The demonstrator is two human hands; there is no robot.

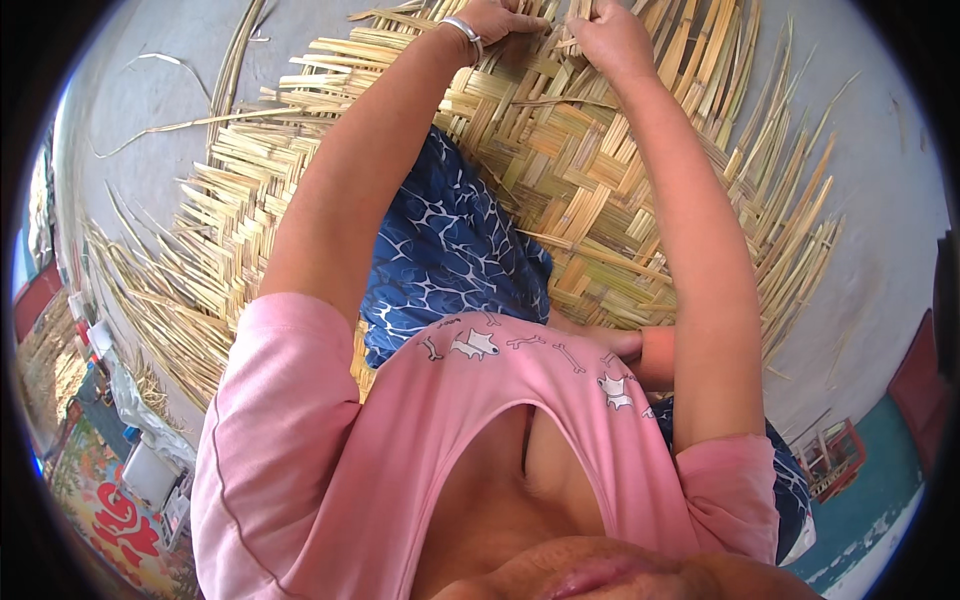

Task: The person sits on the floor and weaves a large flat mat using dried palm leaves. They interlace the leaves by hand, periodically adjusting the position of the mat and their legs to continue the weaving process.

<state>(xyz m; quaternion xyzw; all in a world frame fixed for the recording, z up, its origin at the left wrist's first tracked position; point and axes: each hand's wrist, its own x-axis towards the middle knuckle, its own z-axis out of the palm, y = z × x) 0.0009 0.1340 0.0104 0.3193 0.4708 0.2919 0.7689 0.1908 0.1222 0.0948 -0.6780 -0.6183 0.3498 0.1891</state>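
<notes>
A half-woven mat [590, 165] of flat, straw-coloured reed strips lies under and in front of me, its loose ends fanning out on both sides. At its far part, by the picture's top edge, both my arms reach out over the weave. My left hand [497, 20], with a silver bangle at the wrist, rests there with its index finger stretched toward the right; its other fingers are partly hidden. Just beside it my right hand [612, 38] is closed, pinching a reed strip [578, 12] between thumb and fingers. The top edge cuts off part of both hands.
Long loose reeds [232, 75] lie on the grey floor [150, 90] at the far left. My legs, in blue patterned cloth [445, 255], press on the mat. A reddish rack [830, 460] stands at the right; assorted items and a colourful painted surface [115, 520] are at the lower left.
</notes>
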